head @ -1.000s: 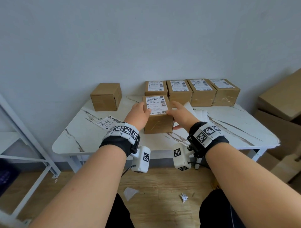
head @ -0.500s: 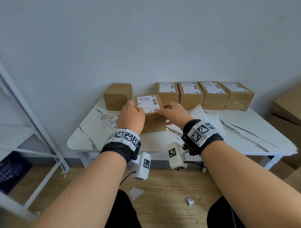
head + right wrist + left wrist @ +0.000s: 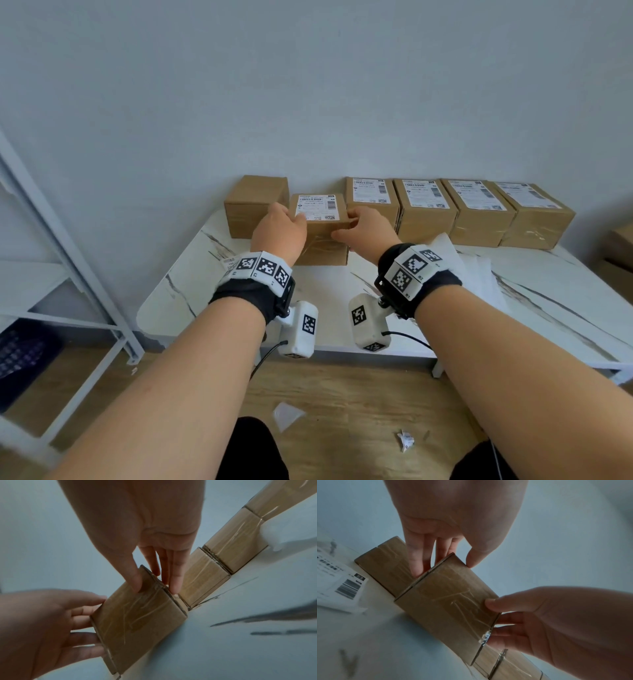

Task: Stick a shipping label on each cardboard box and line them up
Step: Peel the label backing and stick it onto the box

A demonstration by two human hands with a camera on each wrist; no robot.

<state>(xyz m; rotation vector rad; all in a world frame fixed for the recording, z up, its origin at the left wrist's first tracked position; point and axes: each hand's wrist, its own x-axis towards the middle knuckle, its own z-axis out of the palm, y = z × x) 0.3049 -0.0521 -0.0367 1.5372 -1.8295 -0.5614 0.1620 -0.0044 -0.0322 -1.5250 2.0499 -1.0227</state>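
Both of your forearms are reaching forward over the marble-patterned table (image 3: 342, 301), wrists level and palms facing each other. Your left hand (image 3: 279, 229) is gripping the left side of the labelled box (image 3: 320, 236): the fingers (image 3: 419, 561) are running down its left face while the thumb is lying over its top near edge. Your right hand (image 3: 368, 231) is mirroring this on the right side, thumb (image 3: 135, 580) pressing on the taped near face and fingers slipped down between this box and the next one. The box, with its shipping label (image 3: 317, 207) facing up, is sitting between the two hands at the back of the table. It is standing just beside the left end of the row of four labelled boxes (image 3: 455, 212) along the wall, slightly forward of that row. An unlabelled box (image 3: 253, 205) is standing just to its left, partly behind your left hand. A loose label sheet (image 3: 337, 586) is lying flat on the table left of the boxes, and white backing papers (image 3: 479, 270) are lying to the right of your right wrist.
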